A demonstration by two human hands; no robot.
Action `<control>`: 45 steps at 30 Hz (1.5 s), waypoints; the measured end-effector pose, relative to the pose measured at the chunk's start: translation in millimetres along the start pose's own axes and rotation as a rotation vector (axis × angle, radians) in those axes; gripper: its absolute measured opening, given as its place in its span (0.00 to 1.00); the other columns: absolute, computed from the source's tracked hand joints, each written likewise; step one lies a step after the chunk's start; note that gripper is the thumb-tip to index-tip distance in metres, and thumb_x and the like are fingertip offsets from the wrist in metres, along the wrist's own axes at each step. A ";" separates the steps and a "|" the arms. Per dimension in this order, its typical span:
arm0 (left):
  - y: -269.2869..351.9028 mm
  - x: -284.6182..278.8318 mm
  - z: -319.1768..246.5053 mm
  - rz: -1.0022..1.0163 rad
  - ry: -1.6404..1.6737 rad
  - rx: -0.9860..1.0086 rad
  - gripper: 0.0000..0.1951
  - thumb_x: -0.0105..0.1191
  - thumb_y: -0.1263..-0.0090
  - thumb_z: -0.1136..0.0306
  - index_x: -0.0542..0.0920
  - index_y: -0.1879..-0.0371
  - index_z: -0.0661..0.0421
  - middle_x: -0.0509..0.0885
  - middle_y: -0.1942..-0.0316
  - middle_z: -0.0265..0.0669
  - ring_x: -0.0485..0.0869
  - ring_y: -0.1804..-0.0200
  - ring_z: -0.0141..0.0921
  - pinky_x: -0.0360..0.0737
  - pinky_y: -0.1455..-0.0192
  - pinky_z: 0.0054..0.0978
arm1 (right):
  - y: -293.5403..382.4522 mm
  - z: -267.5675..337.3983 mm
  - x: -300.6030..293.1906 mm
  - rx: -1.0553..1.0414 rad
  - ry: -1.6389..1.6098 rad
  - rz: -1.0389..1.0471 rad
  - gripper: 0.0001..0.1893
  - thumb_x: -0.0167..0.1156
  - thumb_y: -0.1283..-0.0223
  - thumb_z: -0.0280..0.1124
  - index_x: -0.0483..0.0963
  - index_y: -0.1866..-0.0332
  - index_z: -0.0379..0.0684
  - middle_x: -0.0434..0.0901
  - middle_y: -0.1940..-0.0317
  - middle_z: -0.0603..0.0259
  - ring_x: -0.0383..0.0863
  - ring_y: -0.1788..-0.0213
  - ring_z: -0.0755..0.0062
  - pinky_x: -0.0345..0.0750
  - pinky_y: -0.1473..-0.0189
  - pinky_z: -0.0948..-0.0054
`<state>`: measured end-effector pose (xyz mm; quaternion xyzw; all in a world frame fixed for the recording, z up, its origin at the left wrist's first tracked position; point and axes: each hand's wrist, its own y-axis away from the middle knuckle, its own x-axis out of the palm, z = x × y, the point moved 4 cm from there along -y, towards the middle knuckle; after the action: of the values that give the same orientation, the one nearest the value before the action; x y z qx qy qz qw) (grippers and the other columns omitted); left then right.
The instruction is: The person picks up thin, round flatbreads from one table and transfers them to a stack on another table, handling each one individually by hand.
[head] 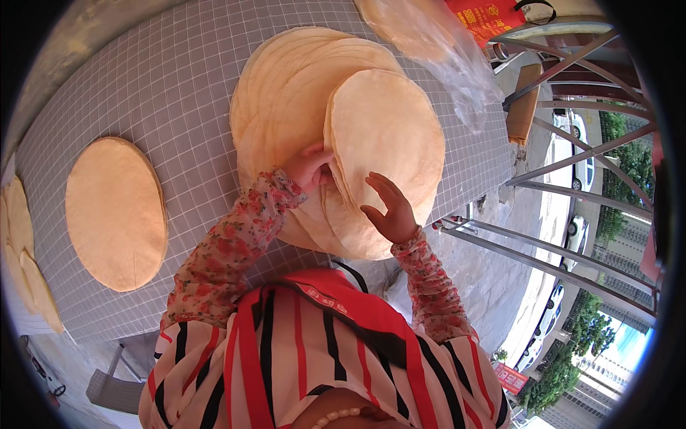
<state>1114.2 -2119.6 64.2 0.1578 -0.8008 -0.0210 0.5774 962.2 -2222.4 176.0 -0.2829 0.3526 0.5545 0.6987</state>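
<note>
Thin round flatbreads (289,80) lie fanned out in a large overlapping pile on a table with a grey checked cover. On the pile's right side rests a smaller neat stack of the same flatbreads (388,134). My left hand (311,167) is at the left edge of that stack, fingers curled against the edges; whether it pinches any sheet cannot be told. Above the stack's lower part, my right hand (392,209) has its fingers apart and holds nothing. Floral sleeves cover both forearms.
Another stack of flatbreads (115,214) lies on the checked cover (198,187) at the left, with more at the far left edge (29,268). A clear plastic bag (455,69) and a red bag (485,19) are at the upper right. Metal frame bars (536,252) stand beyond the table's right edge.
</note>
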 end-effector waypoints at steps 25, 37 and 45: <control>2.3 0.1 -5.4 -0.490 -0.845 0.264 0.11 0.45 0.29 0.67 0.81 0.63 0.59 0.82 0.76 0.36 0.82 0.73 0.27 0.77 0.71 0.27 | -71.1 44.3 46.8 -0.055 0.269 -0.422 0.03 0.60 0.44 0.24 0.76 0.68 0.36 0.82 0.58 0.48 0.82 0.58 0.49 0.81 0.58 0.61; 6.3 36.6 -0.4 -0.401 -1.291 0.458 0.12 0.52 0.38 0.63 0.81 0.71 0.62 0.81 0.73 0.45 0.82 0.67 0.41 0.77 0.63 0.37 | -39.5 27.0 54.2 0.258 0.287 -0.201 0.28 0.57 0.43 0.28 0.62 0.36 0.33 0.79 0.54 0.43 0.83 0.61 0.47 0.81 0.64 0.58; -3.4 12.0 43.4 -0.257 -0.739 0.082 0.16 0.54 0.34 0.57 0.82 0.61 0.59 0.84 0.66 0.34 0.82 0.61 0.31 0.78 0.56 0.32 | -78.4 32.1 -75.9 -0.034 0.232 -0.187 0.20 0.50 0.44 0.18 0.75 0.45 0.41 0.81 0.61 0.44 0.82 0.61 0.45 0.80 0.59 0.58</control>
<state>1071.1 -2132.6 60.1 0.2616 -0.9287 -0.1165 0.2358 1034.0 -2258.5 256.4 -0.3886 0.3936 0.4566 0.6968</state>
